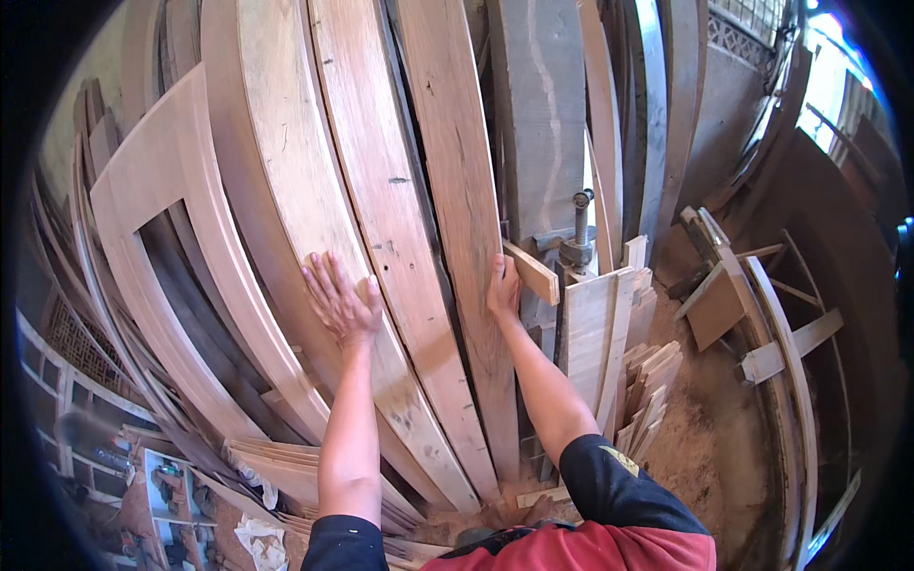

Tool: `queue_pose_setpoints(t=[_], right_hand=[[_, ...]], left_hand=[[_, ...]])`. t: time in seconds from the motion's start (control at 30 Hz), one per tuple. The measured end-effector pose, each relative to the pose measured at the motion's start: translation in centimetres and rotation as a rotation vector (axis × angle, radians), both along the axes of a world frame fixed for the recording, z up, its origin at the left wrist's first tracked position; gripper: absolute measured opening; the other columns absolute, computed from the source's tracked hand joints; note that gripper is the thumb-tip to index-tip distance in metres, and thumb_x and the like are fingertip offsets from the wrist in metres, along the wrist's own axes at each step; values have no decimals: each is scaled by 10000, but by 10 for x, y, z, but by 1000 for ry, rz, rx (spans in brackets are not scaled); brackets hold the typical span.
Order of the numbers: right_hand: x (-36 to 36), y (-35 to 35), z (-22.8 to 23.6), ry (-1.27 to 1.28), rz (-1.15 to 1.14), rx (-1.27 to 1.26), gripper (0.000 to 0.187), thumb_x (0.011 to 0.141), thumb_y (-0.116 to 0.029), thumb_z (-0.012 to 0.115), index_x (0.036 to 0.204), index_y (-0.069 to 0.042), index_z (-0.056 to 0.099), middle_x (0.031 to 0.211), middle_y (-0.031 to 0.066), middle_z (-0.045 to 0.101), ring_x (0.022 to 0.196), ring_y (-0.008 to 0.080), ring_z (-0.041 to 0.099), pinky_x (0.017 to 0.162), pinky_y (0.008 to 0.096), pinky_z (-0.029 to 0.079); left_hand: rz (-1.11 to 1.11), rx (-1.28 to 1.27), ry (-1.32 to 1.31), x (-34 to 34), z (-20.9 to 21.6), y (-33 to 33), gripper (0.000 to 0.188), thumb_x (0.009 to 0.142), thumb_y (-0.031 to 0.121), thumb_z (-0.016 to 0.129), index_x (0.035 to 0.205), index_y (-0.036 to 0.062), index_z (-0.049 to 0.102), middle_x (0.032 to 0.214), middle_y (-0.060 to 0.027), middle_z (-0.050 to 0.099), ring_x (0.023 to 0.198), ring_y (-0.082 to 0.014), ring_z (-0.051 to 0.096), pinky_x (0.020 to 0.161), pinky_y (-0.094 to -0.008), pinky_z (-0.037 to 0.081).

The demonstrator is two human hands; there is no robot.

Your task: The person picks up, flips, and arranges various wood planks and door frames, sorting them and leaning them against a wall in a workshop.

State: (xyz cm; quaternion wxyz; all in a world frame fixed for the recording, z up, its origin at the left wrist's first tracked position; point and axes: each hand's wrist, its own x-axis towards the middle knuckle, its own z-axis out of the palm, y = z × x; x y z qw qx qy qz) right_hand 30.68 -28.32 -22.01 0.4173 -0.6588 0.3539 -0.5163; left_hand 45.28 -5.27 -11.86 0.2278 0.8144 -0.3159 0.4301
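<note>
My left hand (pixel 343 300) lies flat with fingers spread on a pale wooden plank (pixel 286 152), one of several long boards standing upright side by side. Right of it stands a pinkish plank (pixel 371 143) with dark knots and small marks. Farther right is a browner plank (pixel 447 124). Around that plank's right edge curls my right hand (pixel 503 287), thumb toward the front face and the other fingers partly hidden. Just beside the right hand, a short wood strip (pixel 533 272) sticks out.
A metal clamp (pixel 579 233) stands by a wide grey board (pixel 543 114). Short wood pieces (pixel 647 390) are stacked below it. At left leans a wooden frame (pixel 157 181). Curved wooden parts (pixel 776 381) stand at right, and sawdust covers the floor (pixel 700 457).
</note>
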Motion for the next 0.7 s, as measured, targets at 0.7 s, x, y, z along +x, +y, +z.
queue_pose_setpoints(t=[0.7], right_hand=[[43,-23,-24,133,-102,-253,586,999,-361,562,1375,82,481,1390,316,505,1309,454,469,1121,472,363]], left_hand=[[-28,-23,-69,-3,-1,-20,780,950,543,426,1569,85,303,1624,-204,256,1493,-451,220,1185,-558,241]])
